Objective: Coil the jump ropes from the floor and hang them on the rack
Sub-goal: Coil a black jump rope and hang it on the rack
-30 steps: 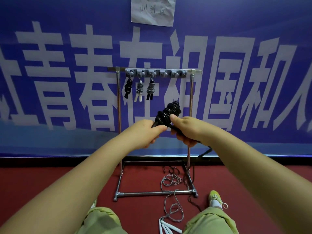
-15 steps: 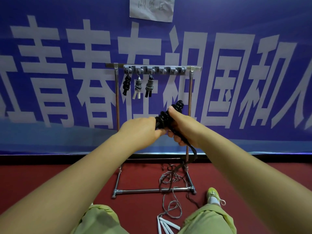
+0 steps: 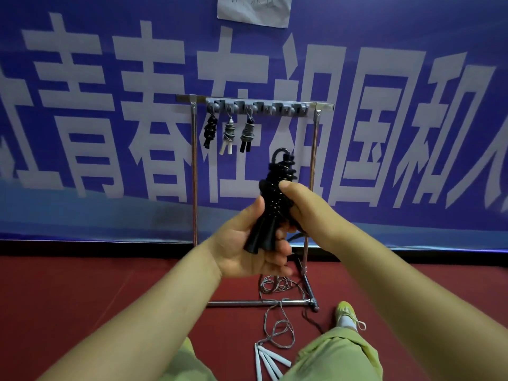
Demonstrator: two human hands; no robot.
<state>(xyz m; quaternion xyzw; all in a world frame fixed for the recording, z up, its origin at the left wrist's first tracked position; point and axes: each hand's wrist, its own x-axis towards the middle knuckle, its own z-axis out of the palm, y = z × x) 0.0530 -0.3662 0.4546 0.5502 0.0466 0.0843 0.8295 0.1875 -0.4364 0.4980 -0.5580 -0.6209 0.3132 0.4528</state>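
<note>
I hold a black jump rope (image 3: 277,185) upright in front of the rack (image 3: 255,104), its cord wound in coils around the two handles. My left hand (image 3: 247,248) grips the handles from below, palm toward me. My right hand (image 3: 302,207) pinches the coiled cord, thumb on top. A loop sticks out above the coils. On the rack's hooks hang three coiled ropes: a black one (image 3: 210,132), a white-handled one (image 3: 228,136) and a grey one with black handles (image 3: 247,134).
A loose grey rope (image 3: 277,320) with white handles (image 3: 270,362) lies on the red floor across the rack's base bar (image 3: 258,303). My knees and a yellow-green shoe (image 3: 347,314) are at the bottom. A blue banner covers the wall behind.
My left hand has turned palm-up and dropped to the handles' lower end. The bundle now stands upright with more cord wound on, and the hanging tail is no longer seen.
</note>
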